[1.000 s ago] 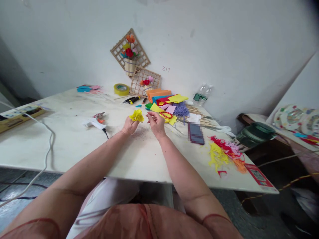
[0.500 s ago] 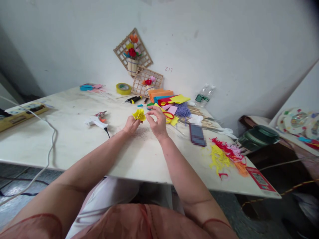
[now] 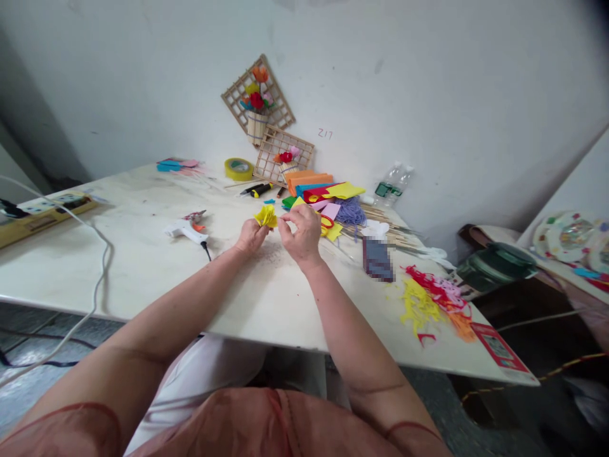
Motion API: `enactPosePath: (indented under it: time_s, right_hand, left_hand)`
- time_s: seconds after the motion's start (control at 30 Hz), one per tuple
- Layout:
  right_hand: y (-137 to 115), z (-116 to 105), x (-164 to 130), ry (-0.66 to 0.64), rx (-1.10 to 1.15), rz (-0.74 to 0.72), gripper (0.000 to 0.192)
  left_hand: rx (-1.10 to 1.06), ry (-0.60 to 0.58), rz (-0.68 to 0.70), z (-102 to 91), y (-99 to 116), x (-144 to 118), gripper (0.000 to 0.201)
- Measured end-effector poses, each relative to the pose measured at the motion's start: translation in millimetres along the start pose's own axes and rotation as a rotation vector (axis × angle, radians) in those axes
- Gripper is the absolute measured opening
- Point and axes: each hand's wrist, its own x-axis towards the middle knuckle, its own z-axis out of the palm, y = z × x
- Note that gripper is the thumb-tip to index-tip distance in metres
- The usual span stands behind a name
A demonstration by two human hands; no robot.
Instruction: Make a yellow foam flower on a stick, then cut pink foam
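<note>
Light, soft, easily crushed yellow paper flower, pinched at base in left hand, right hand fingertips pinching petal edge; best held low, gently.

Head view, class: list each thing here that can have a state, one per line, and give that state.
Left hand: closed, pinching the yellow paper flower.
Right hand: fingers curled, touching the flower's edge.
Yellow paper flower: ruffled, held above the table.
Glue gun: lying on its side, cord attached.
Tape roll: lying flat.
Red scissors: lying on the paper sheets, partly hidden.
Water bottle: lying down.
</note>
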Motion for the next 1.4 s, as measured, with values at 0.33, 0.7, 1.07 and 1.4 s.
enactPosePath:
  time_s: [0.33, 0.7, 1.07, 1.4]
  right_hand:
    - [-2.6, -0.2, -1.7, -0.191, -0.012, 0.183, 0.026]
    - [13.1, 5.5, -1.7, -0.215, 0.178, 0.196, 0.023]
    - [17.2, 6.3, -1.4, -0.23, 0.252, 0.196, 0.024]
    - [18.6, 5.4, 0.5, -0.221, 0.18, 0.173, 0.02]
  left_hand:
    - [0.073, 0.113, -0.032, 10.4, -12.2, 4.7, 0.023]
    - [0.088, 0.026, 0.075, 14.5, -14.1, 4.1, 0.022]
    - [0.03, 0.044, 0.05, 18.0, -23.2, 3.3, 0.03]
    - [-0.017, 0.021, 0.04, 15.3, -16.8, 2.9, 0.033]
